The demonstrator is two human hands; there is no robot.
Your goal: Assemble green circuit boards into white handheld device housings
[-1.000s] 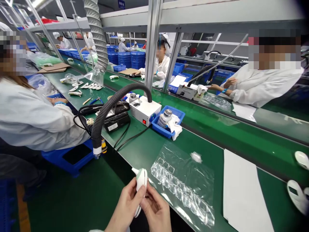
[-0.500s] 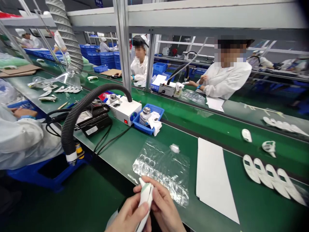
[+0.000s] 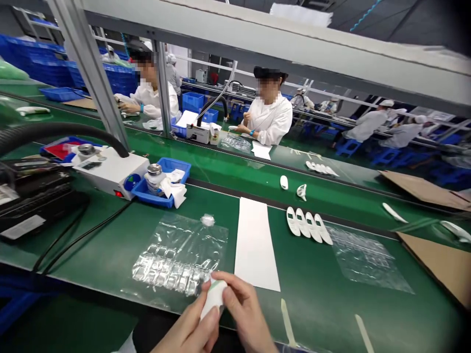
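White plastic device [image 3: 213, 298], bottom centre: the left hand [image 3: 193, 326] curls around its body, the right hand [image 3: 245, 308] pinches its upper end. Beyond lie a clear bag [image 3: 184, 236], white paper [image 3: 255, 245] and, right of centre, four white covers [image 3: 304, 228]; a worker [image 3: 270, 117] is at upper centre.

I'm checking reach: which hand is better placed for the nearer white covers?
Right hand, probably: it is closer to those white covers, though it and the left hand hold the white device.
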